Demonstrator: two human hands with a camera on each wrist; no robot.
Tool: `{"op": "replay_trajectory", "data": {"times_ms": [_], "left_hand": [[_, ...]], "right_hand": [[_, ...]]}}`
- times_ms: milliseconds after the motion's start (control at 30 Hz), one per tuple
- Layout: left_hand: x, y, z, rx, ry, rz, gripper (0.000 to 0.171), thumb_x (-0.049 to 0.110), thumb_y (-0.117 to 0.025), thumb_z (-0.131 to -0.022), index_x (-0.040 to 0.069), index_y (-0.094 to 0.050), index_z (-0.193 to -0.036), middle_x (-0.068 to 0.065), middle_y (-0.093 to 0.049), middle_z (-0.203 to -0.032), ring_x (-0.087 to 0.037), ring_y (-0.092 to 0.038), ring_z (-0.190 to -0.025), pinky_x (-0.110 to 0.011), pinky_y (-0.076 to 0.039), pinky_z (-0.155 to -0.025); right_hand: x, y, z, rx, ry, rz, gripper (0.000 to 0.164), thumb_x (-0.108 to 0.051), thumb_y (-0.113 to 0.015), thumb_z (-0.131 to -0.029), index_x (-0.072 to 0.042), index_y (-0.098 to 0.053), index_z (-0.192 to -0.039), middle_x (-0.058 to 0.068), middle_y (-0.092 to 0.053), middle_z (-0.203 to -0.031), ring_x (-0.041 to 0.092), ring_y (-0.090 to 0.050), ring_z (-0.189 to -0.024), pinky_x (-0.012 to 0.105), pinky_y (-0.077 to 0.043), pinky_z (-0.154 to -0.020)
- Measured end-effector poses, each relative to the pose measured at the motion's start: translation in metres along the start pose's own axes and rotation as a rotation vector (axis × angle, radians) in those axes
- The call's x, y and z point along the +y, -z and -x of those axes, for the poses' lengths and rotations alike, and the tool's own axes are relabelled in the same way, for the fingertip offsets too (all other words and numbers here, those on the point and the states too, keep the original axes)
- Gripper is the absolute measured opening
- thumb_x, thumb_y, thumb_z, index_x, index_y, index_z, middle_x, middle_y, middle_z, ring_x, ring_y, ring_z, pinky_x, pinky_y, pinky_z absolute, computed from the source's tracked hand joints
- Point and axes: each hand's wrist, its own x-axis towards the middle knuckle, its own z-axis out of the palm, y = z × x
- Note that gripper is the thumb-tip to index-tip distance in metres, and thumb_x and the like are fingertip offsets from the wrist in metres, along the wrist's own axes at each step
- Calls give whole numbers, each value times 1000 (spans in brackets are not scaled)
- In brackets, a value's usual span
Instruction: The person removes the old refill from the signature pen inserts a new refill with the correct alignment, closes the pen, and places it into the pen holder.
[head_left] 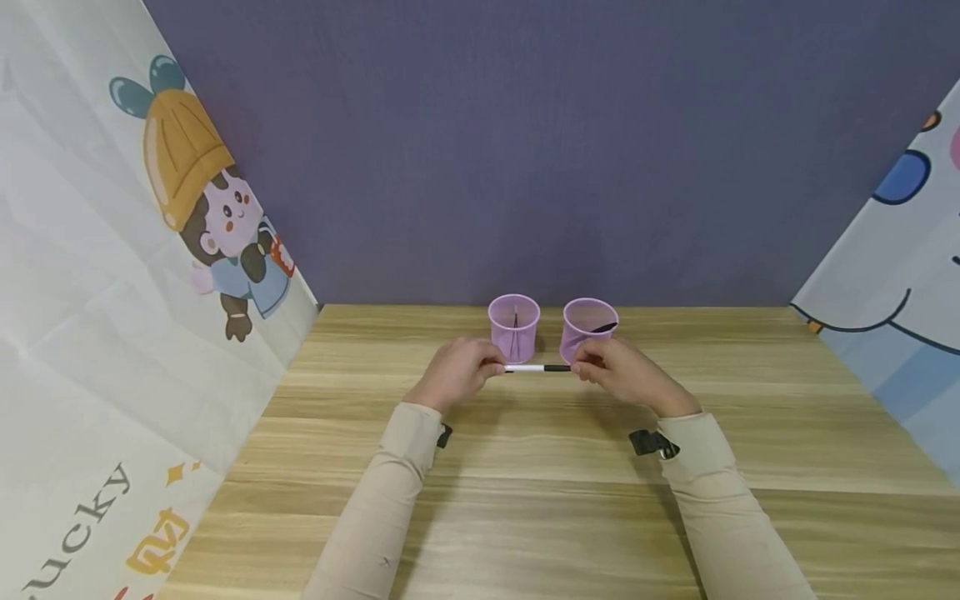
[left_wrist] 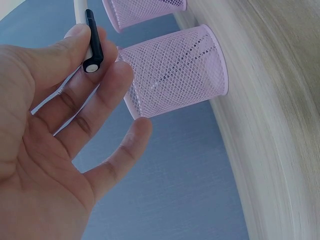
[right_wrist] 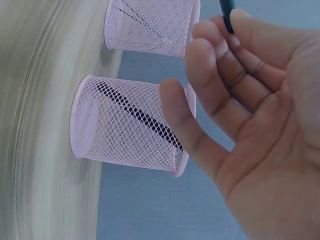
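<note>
A white pen with a black end (head_left: 532,367) is held level between both hands, in front of two pink mesh cups. My left hand (head_left: 461,371) pinches its white end, where a black clip (left_wrist: 94,42) shows in the left wrist view. My right hand (head_left: 618,372) pinches the black end (right_wrist: 227,14) between thumb and fingers. Behind the left hand stands the left mesh cup (left_wrist: 175,70), with thin dark lines showing through its mesh. The right mesh cup (right_wrist: 130,125) holds a long black stick-like thing (head_left: 603,327) that leans out over its rim.
The cups stand near the back of the wooden table (head_left: 517,517), close to a dark blue-grey panel (head_left: 525,150). White sheets with cartoon prints hang at the left (head_left: 75,250) and right. A black strap (head_left: 654,443) is at the right wrist.
</note>
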Motion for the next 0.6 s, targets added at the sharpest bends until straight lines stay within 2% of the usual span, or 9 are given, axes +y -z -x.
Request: {"op": "replay_trajectory", "data": {"times_ms": [267,500,600], "left_hand": [[0,0,0,4,0,-1,8,21,-73,-94,17,-80,-98,5,-75,-90,-10,-65,-80,-33,-55,-76],[0,-1,-1,7,-1,-10,8,21,-74,-94,18,-80,-97,6,-75,-88,-9,-64,-80,-33,-54,-75],[0,-1,-1,7,1,-9,8,21,-74,-94,18,-80,-98,6,-75,-88,-9,-64,-79,-33,-54,-75]], "right_hand": [[-2,1,0,-4,-6,1,5,-9,-68,-98,-5,-70,-95,-4,-63,-78,8,-55,-69,25,-48,-62],[-1,1,0,10,-8,9,6,-10,-69,-97,-10,-69,-91,-3,-62,-77,8,-53,-69,24,-46,-62],[-2,2,1,6,-1,8,5,-11,-69,-97,-9,-69,-92,-3,-62,-78,8,-54,-70,24,-46,-63]]}}
